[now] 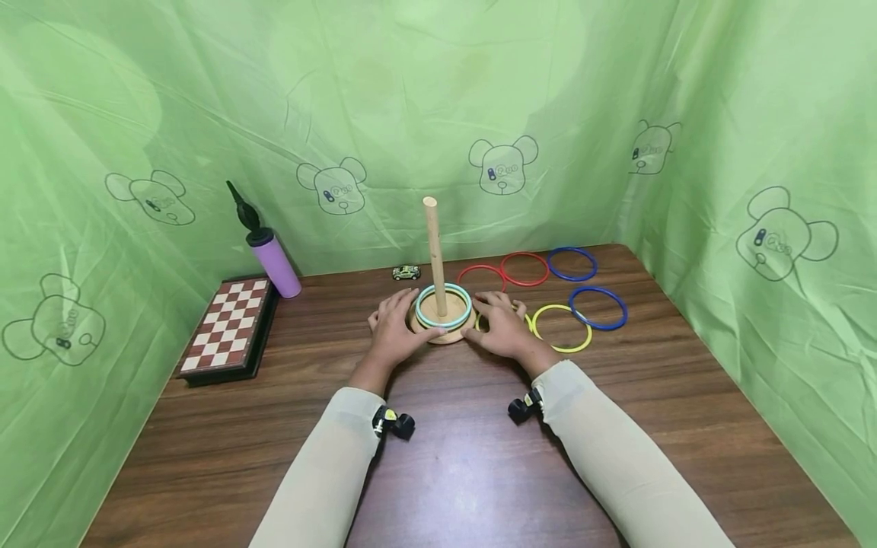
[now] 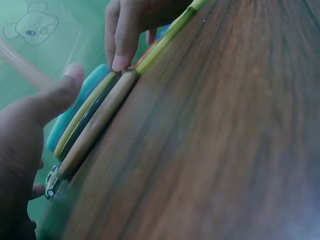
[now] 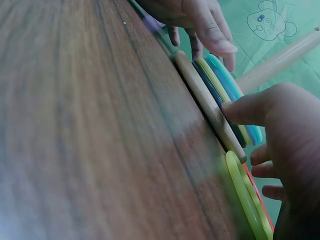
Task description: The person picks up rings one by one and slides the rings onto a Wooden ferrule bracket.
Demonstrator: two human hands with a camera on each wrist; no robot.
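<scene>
1. So, head view: ring stack partly done. A few rings, teal one (image 1: 444, 291) on top, sit on the wooden base (image 1: 445, 332) around the peg (image 1: 435, 255). Judging by that, six loose rings remain on the surface (image 1: 445, 464): three red/blue from 1 to 2 o'clock of the peg, a blue one (image 1: 598, 307) and a yellow ring (image 1: 562, 328) at 3 o'clock, another yellow under the right hand.
2. Head view, hands: left hand (image 1: 397, 329) at 9 o'clock of the base, right hand (image 1: 502, 326) at 3 o'clock, both flanking it, fingers loosely spread.
3. Left wrist view: left thumb (image 2: 62, 95) straight, at the stacked ring edges; nothing gripped. Opposite fingers (image 2: 122, 35) tip down on the base rim.
4. Right wrist view: right fingers (image 3: 250, 107) touch the stack edge, lightly bent, not gripping.
</scene>
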